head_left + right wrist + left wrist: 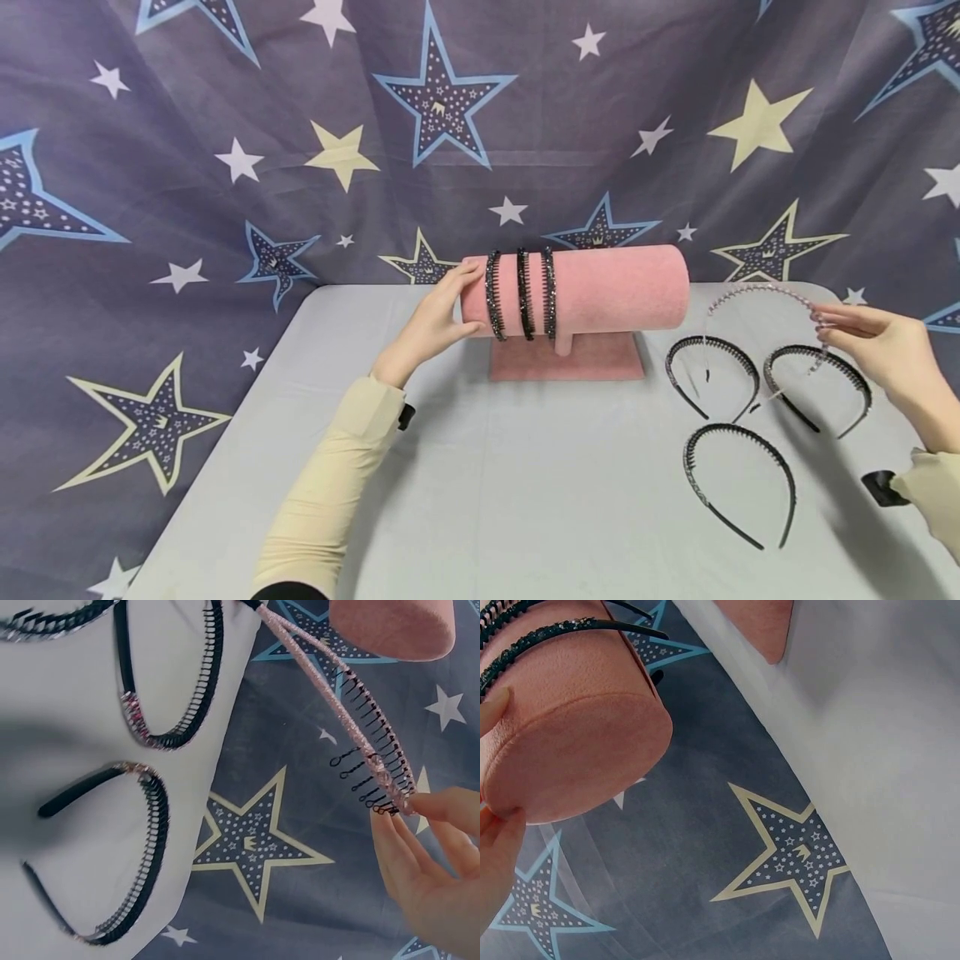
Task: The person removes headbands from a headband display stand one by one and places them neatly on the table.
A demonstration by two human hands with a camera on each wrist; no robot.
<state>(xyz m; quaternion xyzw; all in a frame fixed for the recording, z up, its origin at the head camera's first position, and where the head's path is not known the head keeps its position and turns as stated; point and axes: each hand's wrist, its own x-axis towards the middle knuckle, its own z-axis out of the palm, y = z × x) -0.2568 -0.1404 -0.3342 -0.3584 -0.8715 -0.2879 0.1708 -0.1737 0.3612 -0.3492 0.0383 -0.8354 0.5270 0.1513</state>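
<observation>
A pink padded display roll [615, 287] stands at the back of the table on a flat pink base [517, 362]. My left hand [429, 327] grips its left end, thumb below and fingers above. Three dark beaded, toothed headbands [550, 296] circle the roll's left half. At the right, my right hand [892, 346] pinches a pale pink glittery headband [337, 712] by its side, holding it up with the tips pointing down in the head view. Its small black teeth show in the right wrist view. Beneath it on the table lie three dark toothed headbands [738, 429].
A white cloth [465, 500] covers the table. Behind it hangs a grey-purple curtain [540, 108] printed with stars. In the left wrist view, the roll's round end [585, 757] fills the upper left.
</observation>
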